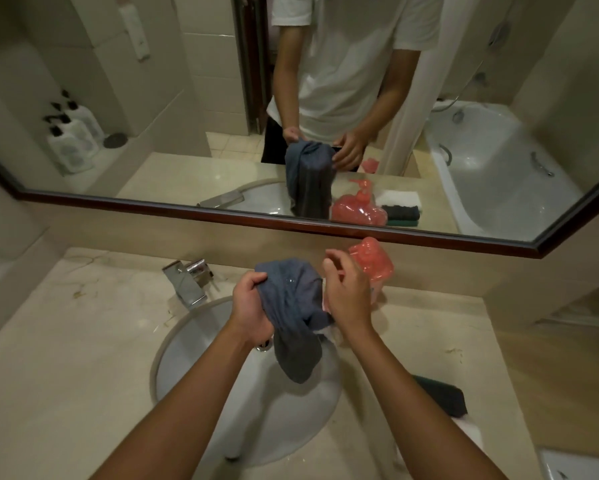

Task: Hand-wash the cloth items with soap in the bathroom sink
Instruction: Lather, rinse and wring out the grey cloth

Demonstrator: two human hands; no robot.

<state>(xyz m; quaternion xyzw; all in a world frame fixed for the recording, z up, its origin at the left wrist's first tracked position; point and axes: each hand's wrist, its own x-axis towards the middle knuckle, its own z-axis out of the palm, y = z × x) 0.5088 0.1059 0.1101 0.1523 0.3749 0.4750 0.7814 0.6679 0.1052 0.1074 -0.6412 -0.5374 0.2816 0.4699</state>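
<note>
— Both hands are up over the basin: the left hand (251,303) has its fingers bunched tight into the grey-blue cloth (293,306), and the right hand (346,292) is against the cloth's other side, thumb and forefinger loosely curled above it. Whether that one actually grips, I can't tell from here.

— Where's the cloth itself?

— Held between them, its tail hanging down into the white sink (187,344), not touching the bottom as far as I can see.

— So how far along?

— Mid-wash, I'd judge. The cloth looks wet, but I see no suds. A dark folded cloth (443,396) waits on the counter (66,341) to the right, seemingly untouched.

— And beyond?

— The chrome tap (187,282) isn't running. Behind the right hand stands the red soap bottle (372,265), then the mirror (187,116).
</note>
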